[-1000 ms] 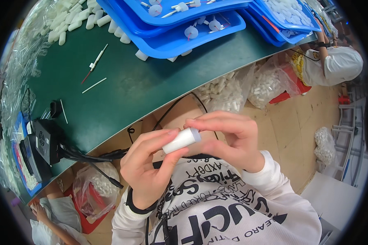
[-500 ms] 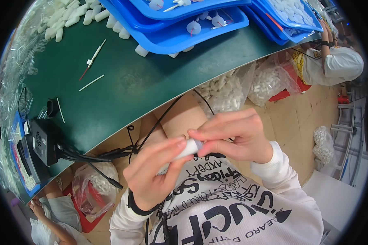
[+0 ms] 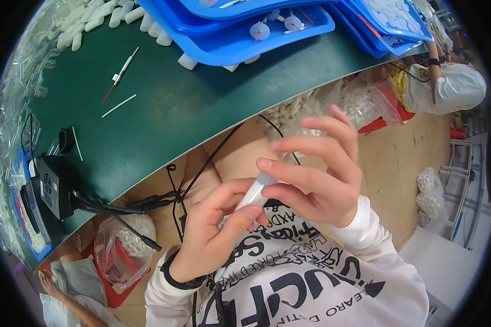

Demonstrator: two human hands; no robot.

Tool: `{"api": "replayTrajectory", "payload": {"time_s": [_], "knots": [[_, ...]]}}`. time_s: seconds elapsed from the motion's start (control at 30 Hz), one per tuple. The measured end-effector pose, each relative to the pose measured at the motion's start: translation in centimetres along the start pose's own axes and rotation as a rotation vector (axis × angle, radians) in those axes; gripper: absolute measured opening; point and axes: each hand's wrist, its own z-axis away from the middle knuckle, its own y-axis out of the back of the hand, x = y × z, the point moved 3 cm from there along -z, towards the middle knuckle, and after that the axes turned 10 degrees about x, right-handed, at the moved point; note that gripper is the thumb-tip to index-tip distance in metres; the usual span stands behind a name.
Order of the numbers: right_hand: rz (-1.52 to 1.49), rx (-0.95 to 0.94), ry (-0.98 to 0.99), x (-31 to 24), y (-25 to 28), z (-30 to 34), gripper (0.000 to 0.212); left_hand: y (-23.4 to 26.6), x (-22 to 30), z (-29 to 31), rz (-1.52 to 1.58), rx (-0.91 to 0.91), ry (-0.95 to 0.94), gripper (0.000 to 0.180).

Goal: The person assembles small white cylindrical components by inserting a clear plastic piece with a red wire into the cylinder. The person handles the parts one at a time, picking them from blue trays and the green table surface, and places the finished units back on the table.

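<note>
Between my hands, over my lap, is a small white plastic tube (image 3: 252,197) with a translucent greyish end (image 3: 264,179). My left hand (image 3: 216,222) is closed around its lower body, thumb on the near side. The thumb and forefinger of my right hand (image 3: 324,174) pinch the translucent end, while its other fingers are spread and lifted. The tube tilts up to the right. On the green table lie a thin white stick (image 3: 119,106) and a slim white rod with a red tip (image 3: 120,75).
Blue trays (image 3: 223,57) with round translucent parts stand at the table's far side. White tubes (image 3: 95,20) are heaped at the far left. A black box (image 3: 57,182) with cables sits at the left edge. Bags of white parts (image 3: 123,248) stand below, and people sit at both sides.
The tube has turned more upright. My right hand's other fingers have spread and risen, and my left hand has rolled so its thumb comes across the near side.
</note>
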Motion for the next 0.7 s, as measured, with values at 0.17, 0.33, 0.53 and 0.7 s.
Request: {"api": "replayTrajectory", "payload": {"time_s": [0.17, 0.33, 0.53, 0.7], "knots": [[-0.045, 0.178, -0.209, -0.7, 0.5, 0.5, 0.039, -0.4, -0.3, 0.1, 0.073, 0.068, 0.017, 0.026], [-0.621, 0.061, -1.028, -0.5, -3.9, 4.6, 0.025, 0.9, -2.2, -1.6, 0.225, 0.192, 0.101, 0.027], [-0.8, -0.259, -1.318, -2.2, -6.9, 5.2, 0.034, 2.3, -3.4, -2.9, 0.213, 0.408, 0.016, 0.027], [-1.067, -0.112, -1.415, -4.3, -9.2, 4.6, 0.034, 2.7, -4.2, -3.2, 0.314, 0.379, 0.136, 0.03]]}}
